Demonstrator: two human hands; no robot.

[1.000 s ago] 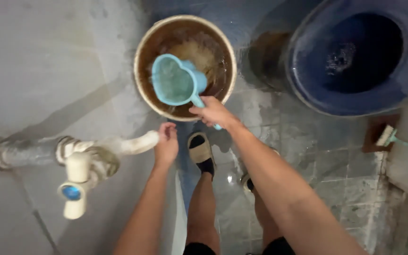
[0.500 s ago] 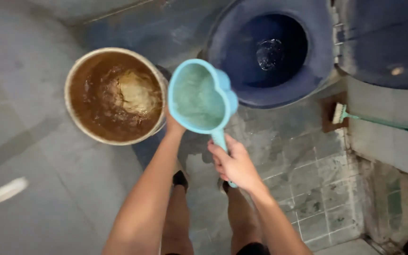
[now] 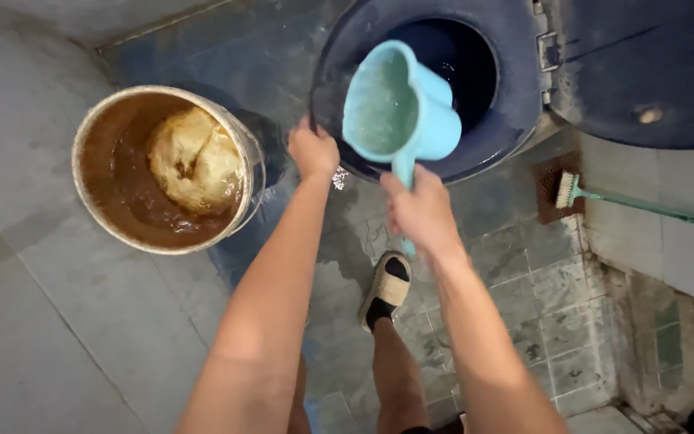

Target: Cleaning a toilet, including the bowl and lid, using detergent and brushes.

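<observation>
My right hand (image 3: 419,210) was clenched around the handle of the light blue heart-shaped dipper (image 3: 395,103), which hung tilted over the near rim of the dark blue toilet bowl (image 3: 516,80). My left hand (image 3: 312,150) rested curled at that bowl's left edge; what it gripped I could not tell. The metal bucket (image 3: 90,133) of brown water stood left of the bowl.

Our right hand (image 3: 421,210) holds the dipper (image 3: 399,108) over the toilet bowl (image 3: 516,96); the bucket (image 3: 162,169) stands left of our left hand (image 3: 312,151), the brush (image 3: 572,191) right.
</observation>
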